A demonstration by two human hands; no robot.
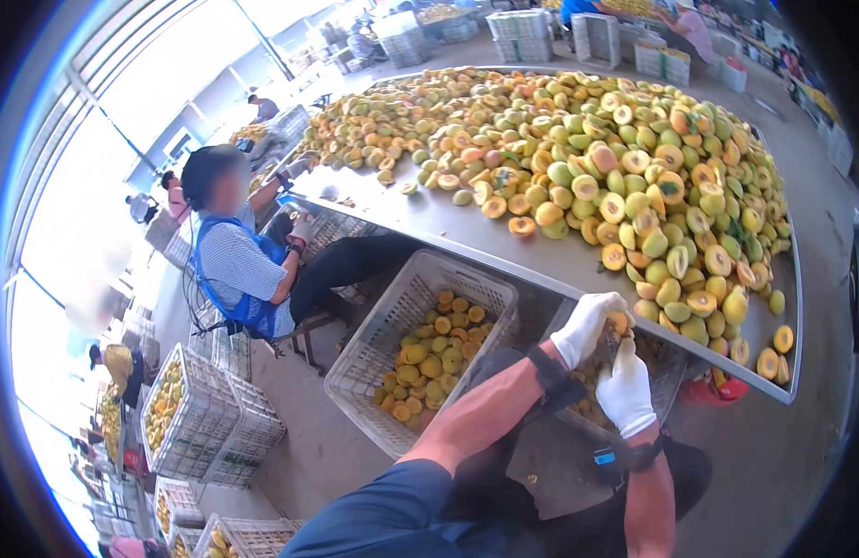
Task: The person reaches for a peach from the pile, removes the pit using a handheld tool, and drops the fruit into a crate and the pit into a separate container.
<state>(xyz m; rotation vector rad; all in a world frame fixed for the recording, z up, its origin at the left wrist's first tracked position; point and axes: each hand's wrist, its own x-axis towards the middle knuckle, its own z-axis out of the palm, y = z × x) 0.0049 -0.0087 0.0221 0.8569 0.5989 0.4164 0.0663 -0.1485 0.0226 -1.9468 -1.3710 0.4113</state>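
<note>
In my gloved left hand (592,325), a yellow peach half (619,322) is pinched between fingers and thumb. Just below it my gloved right hand (626,386) is closed, with its fingertips at the fruit. A small thin tool (612,349) seems to stick up from those fingers, mostly hidden by them. Both hands are over a crate (669,383) between my knees and the table edge, holding small brownish-orange pieces. A large heap of halved peaches (578,177) lies on the metal table (420,219) ahead.
A white plastic crate (350,372), partly filled with peach halves, stands left of my legs. Beyond it a person in a blue apron (239,270) sits at the table. Stacked crates (215,418) of fruit stand farther left. Something red (713,388) sits under the table's right corner.
</note>
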